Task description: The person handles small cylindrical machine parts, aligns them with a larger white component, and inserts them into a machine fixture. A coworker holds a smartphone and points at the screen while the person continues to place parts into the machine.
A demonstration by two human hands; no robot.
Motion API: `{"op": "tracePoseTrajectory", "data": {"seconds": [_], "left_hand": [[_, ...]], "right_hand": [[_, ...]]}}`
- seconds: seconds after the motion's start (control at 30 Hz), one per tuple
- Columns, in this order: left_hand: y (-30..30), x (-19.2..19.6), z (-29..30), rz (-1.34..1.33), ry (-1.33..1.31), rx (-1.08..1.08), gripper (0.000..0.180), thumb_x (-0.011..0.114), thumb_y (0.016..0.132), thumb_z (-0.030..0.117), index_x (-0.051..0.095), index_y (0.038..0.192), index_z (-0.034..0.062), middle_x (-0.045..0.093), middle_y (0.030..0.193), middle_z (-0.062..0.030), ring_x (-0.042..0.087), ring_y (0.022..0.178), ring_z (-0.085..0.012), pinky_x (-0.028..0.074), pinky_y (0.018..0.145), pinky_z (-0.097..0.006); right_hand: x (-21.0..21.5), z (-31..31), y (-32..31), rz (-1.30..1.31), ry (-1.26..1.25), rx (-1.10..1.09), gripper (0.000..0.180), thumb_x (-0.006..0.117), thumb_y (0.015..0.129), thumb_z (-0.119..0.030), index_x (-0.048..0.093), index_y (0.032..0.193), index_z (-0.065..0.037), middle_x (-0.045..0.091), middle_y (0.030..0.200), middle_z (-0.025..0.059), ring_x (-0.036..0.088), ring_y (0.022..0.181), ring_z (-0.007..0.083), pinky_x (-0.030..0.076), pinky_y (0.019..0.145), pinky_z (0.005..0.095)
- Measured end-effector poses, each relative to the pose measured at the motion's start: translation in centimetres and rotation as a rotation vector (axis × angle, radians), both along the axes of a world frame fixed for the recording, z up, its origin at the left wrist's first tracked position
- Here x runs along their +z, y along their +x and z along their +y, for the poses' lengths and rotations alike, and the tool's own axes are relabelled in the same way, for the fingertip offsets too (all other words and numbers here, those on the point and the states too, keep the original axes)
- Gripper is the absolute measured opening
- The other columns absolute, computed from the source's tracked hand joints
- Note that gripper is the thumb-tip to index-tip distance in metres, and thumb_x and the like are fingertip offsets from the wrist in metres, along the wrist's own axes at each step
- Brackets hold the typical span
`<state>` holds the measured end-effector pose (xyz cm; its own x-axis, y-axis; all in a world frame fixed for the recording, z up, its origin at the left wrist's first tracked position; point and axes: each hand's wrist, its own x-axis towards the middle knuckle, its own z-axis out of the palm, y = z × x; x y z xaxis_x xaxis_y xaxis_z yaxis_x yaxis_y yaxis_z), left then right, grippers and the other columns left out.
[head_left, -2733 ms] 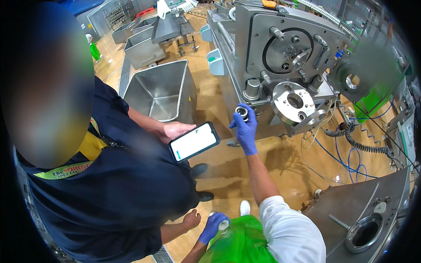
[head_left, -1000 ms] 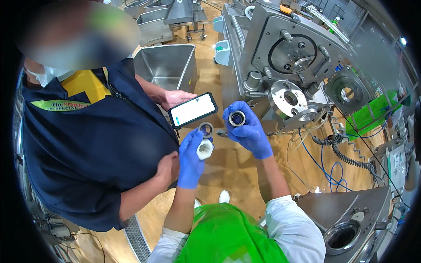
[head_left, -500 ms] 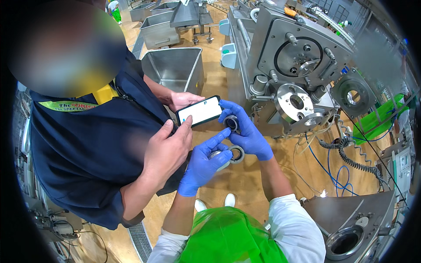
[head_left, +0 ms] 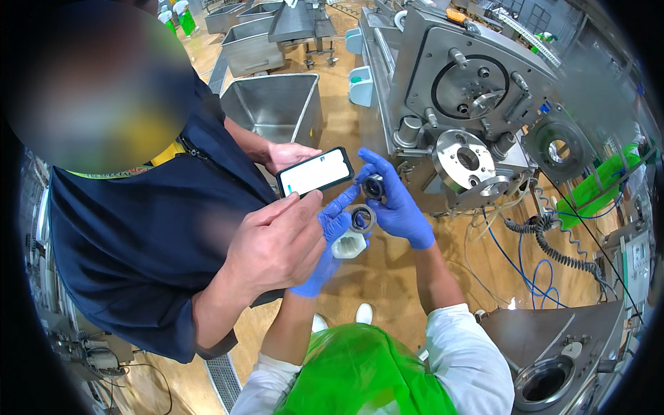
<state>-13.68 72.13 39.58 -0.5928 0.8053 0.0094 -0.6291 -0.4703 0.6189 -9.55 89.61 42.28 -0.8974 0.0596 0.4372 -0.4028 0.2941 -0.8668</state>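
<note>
My right hand (head_left: 400, 213), in a blue glove, grips a small dark ring-shaped part (head_left: 373, 187) between thumb and fingers. To its left, my left hand (head_left: 335, 223), gloved alike, holds a larger grey metal ring (head_left: 371, 223) together with a white part (head_left: 340, 247) that has an angular opening. The left index finger points toward the dark ring, close to it. A co-worker's bare hand (head_left: 273, 242) overlaps my left hand in the view and hides part of it. With the other hand, this person holds a phone (head_left: 315, 174) with a bright screen just beyond my fingers.
The co-worker in a dark jacket (head_left: 131, 256) stands close at my left. A steel machine (head_left: 443, 76) with a loose flanged disc (head_left: 449, 149) stands ahead right. Steel bins (head_left: 304, 104) are farther off. Hoses (head_left: 529, 277) hang at the right, above a steel housing (head_left: 512, 332).
My left hand has turned, bringing the white part's angular opening into view and raising the grey ring. My right hand has shifted slightly right. The co-worker's near hand has moved over my left hand.
</note>
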Motion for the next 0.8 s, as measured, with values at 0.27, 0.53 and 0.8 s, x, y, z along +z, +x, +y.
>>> {"op": "tracePoseTrajectory", "data": {"seconds": [0.27,0.53,0.8], "left_hand": [[-1.1,-1.2,0.3,-0.156,0.199,-0.015,0.046,0.046,0.099,0.031,0.045,0.132,-0.0007,0.061,0.109,-0.0133,0.064,0.095,-0.0253,0.056,0.076,-0.041],[-2.9,-4.4,-2.8,-0.542,0.373,-0.255,0.041,0.044,0.099,0.027,0.047,0.129,-0.0008,0.058,0.114,-0.0106,0.057,0.103,-0.0236,0.049,0.09,-0.036],[-1.3,-3.8,-3.6,-0.571,0.681,-0.363,0.036,0.04,0.1,0.02,0.047,0.128,-0.0014,0.054,0.124,-0.0072,0.05,0.115,-0.0146,0.041,0.099,-0.025]], "right_hand": [[-0.2,0.7,0.9,0.018,-0.031,-0.091,0.078,0.043,0.069,0.015,0.032,0.144,-0.007,0.047,0.106,0.0036,0.045,0.093,0.0092,0.038,0.083,0.0221],[8.2,-1.9,4.2,-0.008,0.742,-0.161,0.066,0.057,0.062,0.006,0.056,0.123,-0.018,0.054,0.092,0.0119,0.058,0.075,0.0284,0.048,0.062,0.0363],[12.5,-4.9,2.3,-0.14,1.02,-0.086,0.045,0.066,0.063,-0.003,0.06,0.106,-0.018,0.056,0.083,0.0103,0.061,0.075,0.0291,0.05,0.06,0.0392]]}}
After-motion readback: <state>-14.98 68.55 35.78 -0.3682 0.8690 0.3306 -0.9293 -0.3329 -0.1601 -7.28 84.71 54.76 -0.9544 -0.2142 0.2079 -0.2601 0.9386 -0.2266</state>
